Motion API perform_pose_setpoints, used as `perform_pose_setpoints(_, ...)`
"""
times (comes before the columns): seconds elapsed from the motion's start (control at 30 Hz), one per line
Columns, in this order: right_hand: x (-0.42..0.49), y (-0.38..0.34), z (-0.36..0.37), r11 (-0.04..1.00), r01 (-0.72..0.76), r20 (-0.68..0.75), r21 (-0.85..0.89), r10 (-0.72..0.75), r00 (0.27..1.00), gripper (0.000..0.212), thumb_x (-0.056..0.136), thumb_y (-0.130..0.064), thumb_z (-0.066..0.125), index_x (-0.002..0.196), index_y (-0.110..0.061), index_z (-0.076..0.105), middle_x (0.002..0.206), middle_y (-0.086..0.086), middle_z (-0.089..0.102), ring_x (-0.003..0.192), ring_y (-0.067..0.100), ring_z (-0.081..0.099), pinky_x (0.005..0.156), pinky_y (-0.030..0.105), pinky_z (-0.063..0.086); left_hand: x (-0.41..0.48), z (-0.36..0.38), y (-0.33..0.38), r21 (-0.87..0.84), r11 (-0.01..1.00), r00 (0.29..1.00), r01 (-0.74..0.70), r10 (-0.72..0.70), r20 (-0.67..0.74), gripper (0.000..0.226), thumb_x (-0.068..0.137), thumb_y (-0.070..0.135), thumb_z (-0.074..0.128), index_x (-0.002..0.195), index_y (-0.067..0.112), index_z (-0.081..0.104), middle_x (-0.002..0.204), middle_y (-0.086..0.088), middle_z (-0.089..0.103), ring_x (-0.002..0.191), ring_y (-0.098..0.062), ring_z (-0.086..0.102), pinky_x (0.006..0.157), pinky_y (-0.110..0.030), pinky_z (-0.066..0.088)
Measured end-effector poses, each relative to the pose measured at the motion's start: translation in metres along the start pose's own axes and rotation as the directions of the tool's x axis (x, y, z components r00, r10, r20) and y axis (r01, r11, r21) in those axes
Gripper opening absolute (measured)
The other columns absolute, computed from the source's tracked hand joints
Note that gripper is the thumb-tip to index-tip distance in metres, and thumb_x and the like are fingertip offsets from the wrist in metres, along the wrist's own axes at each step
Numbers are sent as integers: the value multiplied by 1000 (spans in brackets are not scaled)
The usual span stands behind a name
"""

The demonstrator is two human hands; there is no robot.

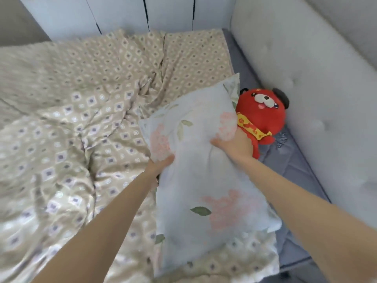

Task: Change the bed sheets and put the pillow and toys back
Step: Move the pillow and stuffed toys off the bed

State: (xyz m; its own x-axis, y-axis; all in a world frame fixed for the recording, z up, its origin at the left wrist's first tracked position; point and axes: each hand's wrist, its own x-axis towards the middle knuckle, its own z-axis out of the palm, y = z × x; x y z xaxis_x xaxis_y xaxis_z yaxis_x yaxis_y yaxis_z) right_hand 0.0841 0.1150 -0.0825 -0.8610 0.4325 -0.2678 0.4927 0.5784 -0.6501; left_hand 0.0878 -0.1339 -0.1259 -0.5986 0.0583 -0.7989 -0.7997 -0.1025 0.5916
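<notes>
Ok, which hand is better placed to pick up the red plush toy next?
The right hand: it grips the pillow edge right beside the red plush toy. The left hand holds the pillow's opposite side, with the pillow between it and the toy.

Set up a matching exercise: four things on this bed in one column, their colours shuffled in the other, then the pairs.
1. pillow
2. plush toy
3. patterned bedding
4. mattress

A. beige with diamonds
B. red
C. grey-blue
D. pale with pink flowers

Pairs: 1-D, 2-B, 3-A, 4-C
</notes>
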Motion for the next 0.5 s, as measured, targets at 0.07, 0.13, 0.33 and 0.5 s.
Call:
perform_pose_setpoints(0.07, -22, -13, -17, 998, 51, -19, -25, -51, 998, 78, 63, -56, 77, 129, -24, 51, 125, 0, 61, 113, 28, 58, 85, 33, 46, -25, -6, 1, 67, 998, 1000, -5, 4, 21, 76, 66, 39, 84, 131, 24, 46, 105, 3, 71, 88, -19, 70, 62, -36, 57)
perform_pose_setpoints(0.13, -45, -25, -35, 996, 85, -46, -21, -86, 995, 72, 64, -52, 78, 126, -24, 53, 123, -1, 62, 112, 26, 58, 82, 31, 44, -51, -8, 2, 131, 991, 1000, -14, 11, 27, 83, 63, 45, 85, 132, 29, 42, 111, 2, 66, 94, -21, 66, 69, -41, 56)
perform_pose_setpoints(0.33, -125, -47, -103, 997, 79, -143, 2, -78, 987, 68, 62, -48, 81, 121, -25, 56, 118, -1, 65, 110, 25, 59, 83, 32, 47, -137, 2, 8, 197, 979, 998, -56, 49, 37, 90, 58, 50, 85, 133, 25, 43, 118, -1, 60, 101, -26, 60, 70, -43, 54)
perform_pose_setpoints(0.5, -199, -38, -164, 994, 60, -206, 91, -40, 978, 62, 63, -40, 79, 120, -29, 57, 119, 1, 65, 112, 26, 58, 94, 39, 48, -197, 21, 6, 333, 940, 991, -74, 31, 131, 55, 66, 37, 83, 106, 9, 58, 74, -9, 57, 64, -24, 57, 60, -33, 54)
